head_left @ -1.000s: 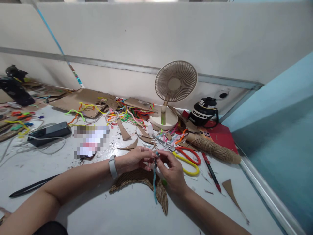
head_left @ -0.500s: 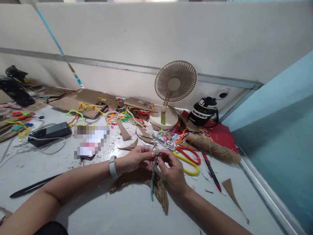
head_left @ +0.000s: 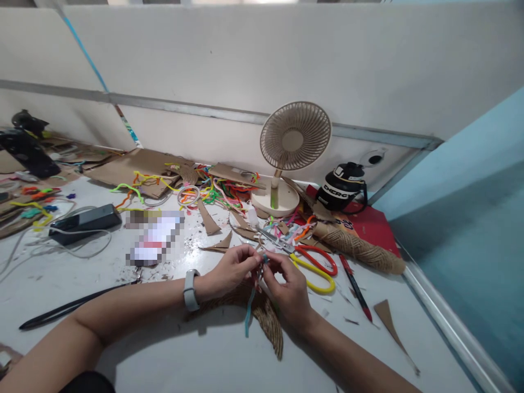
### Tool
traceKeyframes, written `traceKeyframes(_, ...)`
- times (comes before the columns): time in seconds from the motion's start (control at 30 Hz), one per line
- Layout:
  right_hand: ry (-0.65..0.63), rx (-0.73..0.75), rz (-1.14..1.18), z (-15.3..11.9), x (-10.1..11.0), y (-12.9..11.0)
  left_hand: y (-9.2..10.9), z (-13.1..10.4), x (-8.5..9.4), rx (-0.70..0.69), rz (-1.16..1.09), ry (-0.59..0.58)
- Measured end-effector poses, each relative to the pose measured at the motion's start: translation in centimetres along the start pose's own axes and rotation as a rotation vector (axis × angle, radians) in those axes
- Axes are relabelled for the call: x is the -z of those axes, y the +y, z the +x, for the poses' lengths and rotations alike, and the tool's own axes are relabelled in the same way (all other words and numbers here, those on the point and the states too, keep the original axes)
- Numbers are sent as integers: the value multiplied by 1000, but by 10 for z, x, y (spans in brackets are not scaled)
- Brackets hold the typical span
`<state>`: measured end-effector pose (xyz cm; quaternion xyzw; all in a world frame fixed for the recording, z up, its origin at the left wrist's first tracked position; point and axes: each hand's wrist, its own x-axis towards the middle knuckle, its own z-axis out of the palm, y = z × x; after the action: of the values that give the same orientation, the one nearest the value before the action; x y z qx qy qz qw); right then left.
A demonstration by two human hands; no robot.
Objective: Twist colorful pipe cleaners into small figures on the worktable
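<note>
A light blue pipe cleaner (head_left: 248, 314) is pinched between both hands, its loose end dangling toward the table. My left hand (head_left: 231, 270), with a grey watch band at the wrist, closes its thumb and fingertips at the upper end. Facing it, my right hand (head_left: 289, 284) pinches the same bunched blue bit. Small detail between the fingertips is hidden. Beneath the hands lies a curved, crescent-shaped piece covered in brown twine (head_left: 268, 325), partly covered by the left hand and wrist. Scissors (head_left: 313, 267) with red and yellow handles rest just beyond my right hand.
A small fan (head_left: 292, 136) stands at the back beside a black jug (head_left: 341, 188). A twine roll (head_left: 360, 251) and red pen (head_left: 356, 289) lie to the right. Colourful pipe cleaners (head_left: 216, 194) and cardboard (head_left: 135, 166) are heaped behind. A phone (head_left: 155, 240) and a black power bank (head_left: 85, 222) sit left.
The pipe cleaner's hanging end has swung slightly left. My left hand has turned a little, its fingers still at the same spot; my right hand has hardly moved.
</note>
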<state>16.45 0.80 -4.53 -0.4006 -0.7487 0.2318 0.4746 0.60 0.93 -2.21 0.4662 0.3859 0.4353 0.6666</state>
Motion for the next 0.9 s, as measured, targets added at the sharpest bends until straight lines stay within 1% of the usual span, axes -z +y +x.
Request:
traceKeyframes(0.17, -6, 127, -77, 2, 2, 1, 0, 1, 0, 10, 3, 0)
traceKeyframes(0.27, -10, 176, -99, 2, 2, 5, -1, 2, 1, 35, -21, -26)
traceKeyframes(0.33, -10, 186, -105, 1, 1, 7, -1, 2, 1, 38, -37, -23)
traceKeyframes(0.4, -4, 157, -100, 2, 0, 7, 0, 2, 1, 41, -65, -13)
traceKeyframes(0.53, 11, -18, -48, 3, 0, 3, -1, 2, 3, 28, -126, -27)
traceKeyframes(0.6, 14, -77, -21, 4, 1, 2, -3, 3, 5, 8, -154, -50)
traceKeyframes(0.73, 4, -104, -2, 4, 2, 5, -7, 6, 9, -13, -190, -89)
traceKeyframes(0.9, -7, -92, 7, 4, 2, 7, -9, 7, 11, 3, -192, -116)
